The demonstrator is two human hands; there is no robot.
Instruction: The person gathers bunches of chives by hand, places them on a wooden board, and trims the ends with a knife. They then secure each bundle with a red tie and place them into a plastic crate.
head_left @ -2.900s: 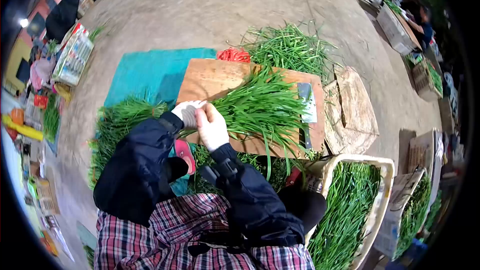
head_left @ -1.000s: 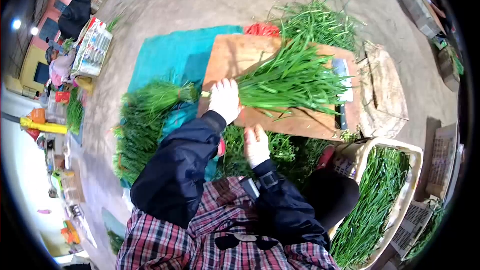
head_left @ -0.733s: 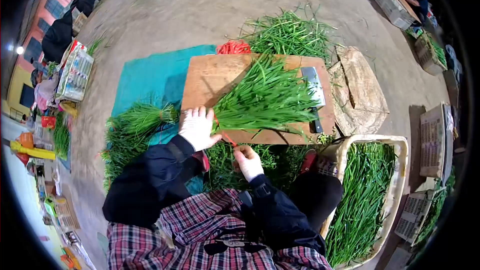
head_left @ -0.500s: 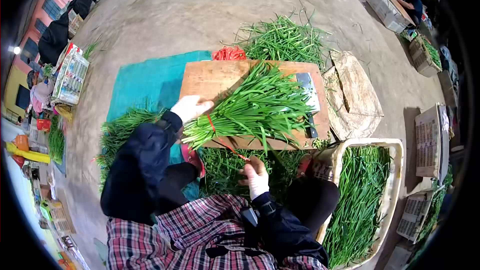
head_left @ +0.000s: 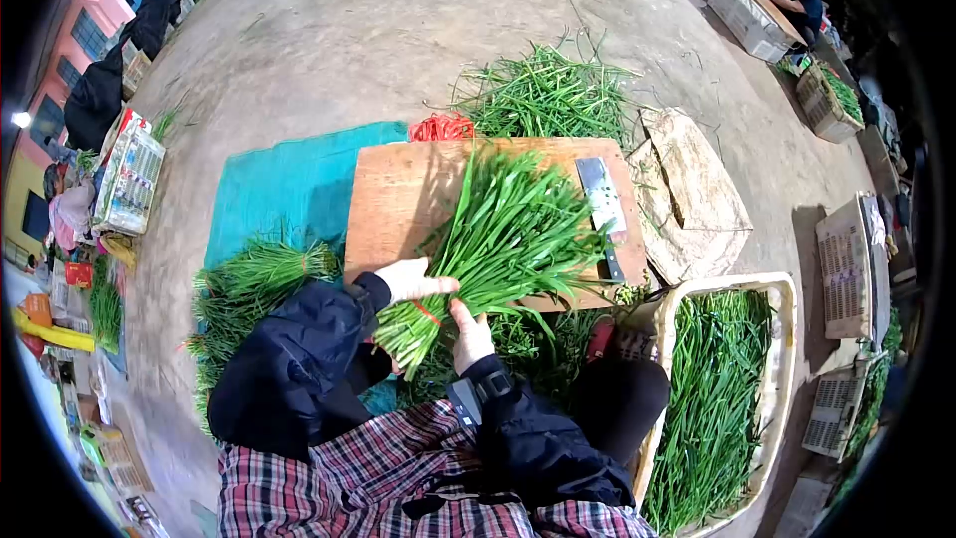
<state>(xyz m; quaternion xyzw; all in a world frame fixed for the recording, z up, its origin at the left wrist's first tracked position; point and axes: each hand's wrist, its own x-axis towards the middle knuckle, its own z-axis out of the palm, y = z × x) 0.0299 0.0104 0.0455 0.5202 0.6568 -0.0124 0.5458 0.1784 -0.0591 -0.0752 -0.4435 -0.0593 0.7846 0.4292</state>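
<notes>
A thick bunch of garlic chives (head_left: pixel 523 224) lies slantwise over the front of a wooden board (head_left: pixel 383 194), its pale stem ends pointing toward me. A red tie (head_left: pixel 426 312) circles the stems. My left hand (head_left: pixel 413 282) is closed on the bunch from the upper left, thumb laid across the stems. Below it, my right hand (head_left: pixel 472 337) grips the same bunch from the near side, thumb up; its other fingers are partly hidden. A cleaver (head_left: pixel 602 201) with a black handle rests on the board's right side.
Loose chives (head_left: pixel 548 90) are heaped behind the board. To the right stand a white crate (head_left: pixel 794 339) full of chives and a pale folded sack (head_left: pixel 712 194). Tied bunches (head_left: pixel 264 274) lie on a teal sheet (head_left: pixel 269 184) at left. Another person (head_left: pixel 799 0) sits far right.
My right hand has moved up from the loose end of the red tie to the bunch. The bunch's stems have shifted toward me, and the tie now sits close around them.
</notes>
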